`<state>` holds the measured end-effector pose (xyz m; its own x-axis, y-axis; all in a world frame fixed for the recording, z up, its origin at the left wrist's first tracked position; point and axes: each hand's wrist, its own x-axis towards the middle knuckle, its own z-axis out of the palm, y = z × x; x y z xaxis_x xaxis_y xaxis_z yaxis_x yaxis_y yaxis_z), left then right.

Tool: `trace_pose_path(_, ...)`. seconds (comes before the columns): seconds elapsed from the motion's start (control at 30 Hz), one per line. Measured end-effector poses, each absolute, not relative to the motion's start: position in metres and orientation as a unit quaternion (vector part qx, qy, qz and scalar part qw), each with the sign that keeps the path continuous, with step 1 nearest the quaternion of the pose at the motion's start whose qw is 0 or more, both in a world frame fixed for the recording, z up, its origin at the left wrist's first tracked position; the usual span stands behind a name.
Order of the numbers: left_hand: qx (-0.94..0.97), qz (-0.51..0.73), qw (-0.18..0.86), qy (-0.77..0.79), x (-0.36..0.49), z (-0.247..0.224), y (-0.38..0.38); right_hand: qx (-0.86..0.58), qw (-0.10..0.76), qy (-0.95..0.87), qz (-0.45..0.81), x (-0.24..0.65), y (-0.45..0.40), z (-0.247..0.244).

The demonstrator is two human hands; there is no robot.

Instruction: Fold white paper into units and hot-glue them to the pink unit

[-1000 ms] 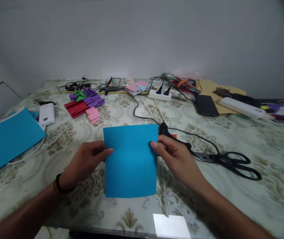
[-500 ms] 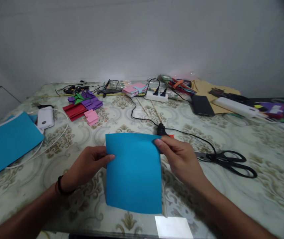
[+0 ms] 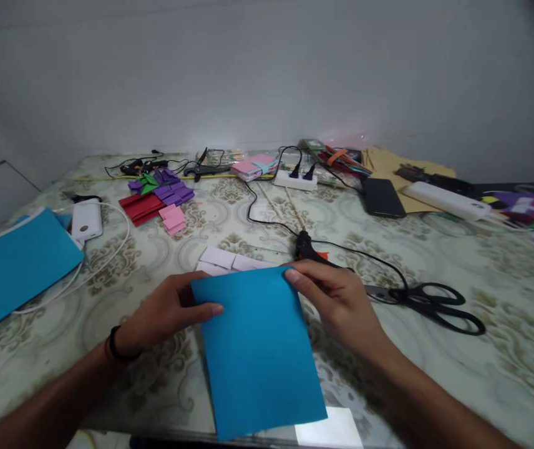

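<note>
Between my two hands is a blue sheet of paper (image 3: 260, 355), tilted above the table with its lower end near the front edge. My left hand (image 3: 168, 312) pinches the sheet's upper left side, thumb on top. At the upper right corner, my right hand (image 3: 335, 296) grips it between thumb and fingers. The fingers behind the sheet are hidden. White folded paper pieces (image 3: 229, 259) lie just beyond its top edge. A black glue gun (image 3: 305, 246) rests beyond my right hand, and black-handled scissors (image 3: 435, 305) lie to the right of it.
More blue sheets (image 3: 19, 268) and a white power bank (image 3: 86, 219) with a cable lie at left. Folded red paper (image 3: 140, 207), purple paper (image 3: 173, 190) and pink paper (image 3: 172, 218) sit farther back. A power strip (image 3: 295, 181) and a dark phone-like slab (image 3: 383, 197) stand behind.
The blue sheet has come lower and toward me, its bottom swinging right. White folded papers now show beyond its top edge. Both hands keep hold of it.
</note>
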<state>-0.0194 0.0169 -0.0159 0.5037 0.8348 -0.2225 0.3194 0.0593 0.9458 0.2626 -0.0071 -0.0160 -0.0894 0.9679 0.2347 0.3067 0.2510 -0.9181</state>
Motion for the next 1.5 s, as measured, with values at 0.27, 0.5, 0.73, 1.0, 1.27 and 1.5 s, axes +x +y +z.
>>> trace_pose_path(0.27,0.719,0.192,0.463,0.481,-0.02,-0.016,0.017,-0.507,0.427,-0.63,0.405,0.247,-0.006,-0.028)
trace_pose_path(0.5,0.806,0.12,0.403,0.416,-0.01,-0.016,0.016,-0.474,0.417,-0.642,0.436,0.242,-0.006,-0.034)
trace_pose_path(0.73,0.824,0.121,0.373,0.408,0.0,-0.025,0.012,-0.459,0.359,-0.679,0.446,0.231,-0.012,-0.033)
trace_pose_path(1.0,0.82,0.156,0.381,0.398,0.006,-0.024,0.007,-0.434,0.332,-0.692,0.472,0.223,-0.014,-0.039)
trace_pose_path(1.27,0.832,0.18,0.357,0.385,0.005,-0.021,0.005,-0.418,0.325,-0.699,0.48,0.222,-0.015,-0.038)
trace_pose_path(1.5,0.803,0.249,0.373,0.392,-0.011,-0.009,0.016,-0.404,0.304,-0.705,0.497,0.229,-0.012,-0.03)
